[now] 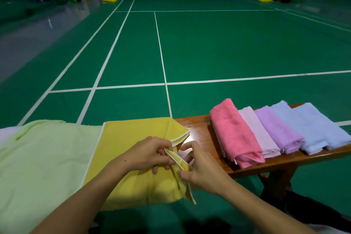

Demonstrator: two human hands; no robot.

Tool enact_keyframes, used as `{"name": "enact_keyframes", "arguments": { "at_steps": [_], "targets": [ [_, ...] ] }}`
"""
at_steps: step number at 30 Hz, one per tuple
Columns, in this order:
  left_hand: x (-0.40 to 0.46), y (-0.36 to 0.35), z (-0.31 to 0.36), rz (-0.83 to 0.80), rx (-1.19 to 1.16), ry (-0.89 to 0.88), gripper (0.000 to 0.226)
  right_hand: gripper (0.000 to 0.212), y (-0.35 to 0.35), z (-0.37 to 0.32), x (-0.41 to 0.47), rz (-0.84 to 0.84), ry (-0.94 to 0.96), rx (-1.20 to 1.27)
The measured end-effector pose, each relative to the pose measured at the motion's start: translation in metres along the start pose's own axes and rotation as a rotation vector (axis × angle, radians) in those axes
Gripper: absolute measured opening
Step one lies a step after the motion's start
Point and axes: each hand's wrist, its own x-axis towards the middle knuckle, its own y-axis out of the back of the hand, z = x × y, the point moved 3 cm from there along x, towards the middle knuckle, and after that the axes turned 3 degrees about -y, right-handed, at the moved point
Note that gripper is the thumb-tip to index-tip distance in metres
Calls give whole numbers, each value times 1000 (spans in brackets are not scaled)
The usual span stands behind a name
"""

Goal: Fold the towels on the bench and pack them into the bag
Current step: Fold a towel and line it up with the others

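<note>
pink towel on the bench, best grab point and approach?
Judging by its pose, pinch the pink towel at its near end, which overhangs the bench front edge. Come from the near side; the pale pink towel crowds its right.

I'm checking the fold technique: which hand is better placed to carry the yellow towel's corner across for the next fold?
Probably the left hand: it pinches the striped corner of the yellow towel, with spread cloth on its side. The right hand grips the towel's edge beside it, so it could anchor.

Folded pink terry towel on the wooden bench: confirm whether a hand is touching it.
No: the folded pink terry towel lies untouched; left hand and right hand both pinch the yellow towel.
</note>
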Motion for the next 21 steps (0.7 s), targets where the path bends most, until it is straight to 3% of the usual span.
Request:
{"name": "enact_keyframes", "arguments": {
  "at_steps": [5,9,13,18,21],
  "targets": [
    [-6,9,-4,91,56,-1,12,59,1,4,-7,-31,-73,-111],
    [-11,15,-4,157,-11,-36,12,48,0,10,-8,-19,-121,-137],
    [-21,24,-2,235,-113,-62,13,38,-2,15,-7,7,-56,-243],
    [-33,35,-3,283,-258,-72,14,14,2,14,8,28,53,-123],
    [-39,40,-3,326,-331,-86,16,10,-2,8,22,59,107,-62]
  ]
}}
